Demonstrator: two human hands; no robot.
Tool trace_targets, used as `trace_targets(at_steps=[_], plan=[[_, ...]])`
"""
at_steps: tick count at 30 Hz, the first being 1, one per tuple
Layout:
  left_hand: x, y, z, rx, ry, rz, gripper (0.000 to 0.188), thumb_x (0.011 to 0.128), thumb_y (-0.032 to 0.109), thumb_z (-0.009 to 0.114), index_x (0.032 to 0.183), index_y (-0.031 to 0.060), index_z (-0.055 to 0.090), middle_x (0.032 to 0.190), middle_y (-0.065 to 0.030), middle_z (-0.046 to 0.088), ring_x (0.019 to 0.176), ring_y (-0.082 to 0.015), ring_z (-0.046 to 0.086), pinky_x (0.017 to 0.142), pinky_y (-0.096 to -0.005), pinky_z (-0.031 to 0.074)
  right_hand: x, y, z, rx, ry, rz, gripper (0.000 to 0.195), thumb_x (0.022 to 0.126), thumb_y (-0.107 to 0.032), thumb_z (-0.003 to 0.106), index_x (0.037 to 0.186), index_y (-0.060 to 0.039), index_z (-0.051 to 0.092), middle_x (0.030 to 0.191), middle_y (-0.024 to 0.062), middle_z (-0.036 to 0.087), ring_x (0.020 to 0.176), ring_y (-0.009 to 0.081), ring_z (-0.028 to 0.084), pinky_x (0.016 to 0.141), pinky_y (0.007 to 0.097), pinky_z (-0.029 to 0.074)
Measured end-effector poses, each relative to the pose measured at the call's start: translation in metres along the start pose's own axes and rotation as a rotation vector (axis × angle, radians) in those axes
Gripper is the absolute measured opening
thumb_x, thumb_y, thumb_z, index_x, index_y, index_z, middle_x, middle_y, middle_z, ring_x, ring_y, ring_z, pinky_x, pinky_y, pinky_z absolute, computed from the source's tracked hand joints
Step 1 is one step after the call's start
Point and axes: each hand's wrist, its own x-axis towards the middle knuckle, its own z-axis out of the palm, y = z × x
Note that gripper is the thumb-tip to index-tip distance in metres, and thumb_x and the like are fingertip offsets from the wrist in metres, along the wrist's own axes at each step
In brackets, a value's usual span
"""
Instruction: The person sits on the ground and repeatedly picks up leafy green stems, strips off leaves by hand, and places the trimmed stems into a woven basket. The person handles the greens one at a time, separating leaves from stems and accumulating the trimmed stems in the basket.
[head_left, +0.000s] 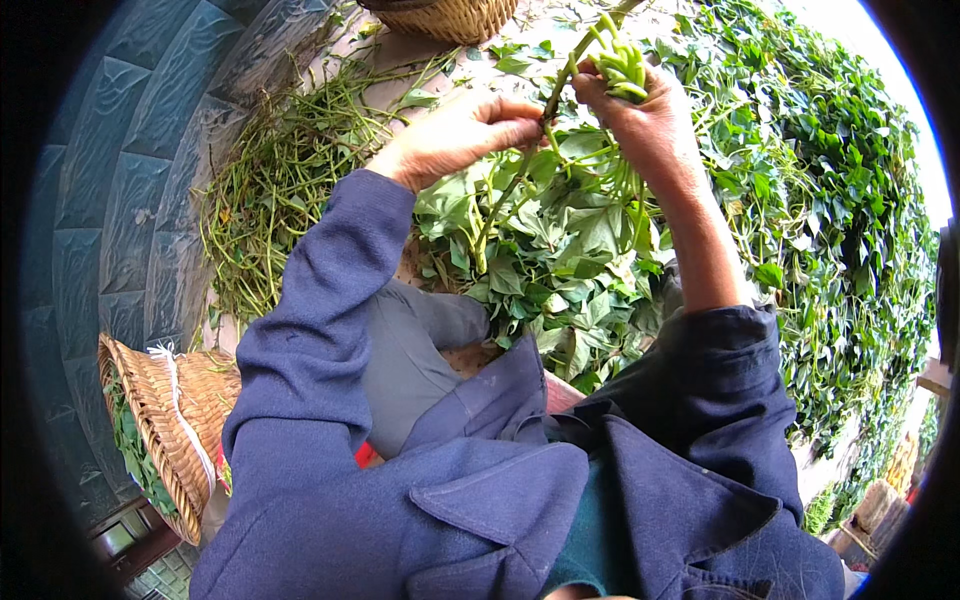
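A long leafy vine stem (563, 79) runs from the top edge down between my hands. My left hand (480, 135) pinches this stem between thumb and fingertips. To its right and slightly higher, my right hand (637, 101) is closed around a bunch of short green stalks (622, 67), its fingertips close beside the vine; whether they touch it I cannot tell. Leaves and side stalks hang from the vine below my hands, over a heap of cut green leaves (577, 277) before my lap.
Mostly bare vines (292, 172) lie piled at the left. A wicker basket (184, 412) holding leaves stands at lower left, another basket (457, 19) at the top. A large mound of leafy vines (840, 225) fills the right. A tiled wall (112, 172) rises at far left.
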Motion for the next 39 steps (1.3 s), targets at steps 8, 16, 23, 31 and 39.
trace_targets(at_steps=[8,16,23,31,39], plan=[[0.003,-0.010,0.007,0.524,0.342,0.008,0.020,0.083,0.017,0.056,0.095,0.0020,0.061,0.083,-0.0077,0.064,0.074,-0.0129,0.059,0.069,-0.0258,0.046,-0.003,-0.007,-0.018,0.314,-0.053,0.297,0.020,0.075,-0.019,0.066,0.087,-0.0034,0.062,0.073,0.0000,0.060,0.061,0.0049,0.051,0.054,0.0168,0.038],[0.014,-0.015,-0.011,0.780,0.647,0.044,0.018,0.081,0.016,0.058,0.094,0.0038,0.062,0.081,-0.0097,0.064,0.072,-0.0157,0.060,0.068,-0.0274,0.046,-0.011,-0.021,-0.025,0.476,0.039,0.257,0.015,0.074,-0.021,0.065,0.078,-0.0061,0.062,0.065,-0.0033,0.056,0.054,0.0042,0.046,0.048,0.0181,0.033],[-0.018,-0.029,-0.081,-0.184,0.539,-0.060,0.025,0.084,0.024,0.057,0.094,0.0009,0.060,0.073,-0.0024,0.059,0.064,-0.0102,0.056,0.063,-0.0238,0.047,-0.013,-0.027,-0.057,0.027,0.097,0.123,0.022,0.074,-0.029,0.069,0.081,-0.0087,0.064,0.067,-0.0025,0.061,0.057,0.0056,0.051,0.053,0.0212,0.041],[-0.003,-0.005,-0.048,-0.400,0.220,0.049,0.027,0.087,0.023,0.052,0.094,-0.0018,0.057,0.075,-0.0045,0.060,0.072,-0.0159,0.060,0.070,-0.0271,0.049,-0.017,-0.022,-0.035,-0.529,0.056,-0.035,0.021,0.077,-0.025,0.066,0.088,-0.0071,0.064,0.074,0.0025,0.064,0.066,0.0068,0.057,0.063,0.0237,0.046],[0.013,0.012,-0.006,-0.198,0.156,-0.006,0.025,0.086,0.024,0.054,0.092,0.0006,0.059,0.076,-0.0022,0.060,0.070,-0.0099,0.057,0.070,-0.0231,0.047,-0.014,-0.020,0.003,-0.202,-0.041,-0.029,0.022,0.077,-0.025,0.066,0.089,-0.0064,0.063,0.070,0.0020,0.063,0.063,0.0056,0.054,0.059,0.0244,0.044]])
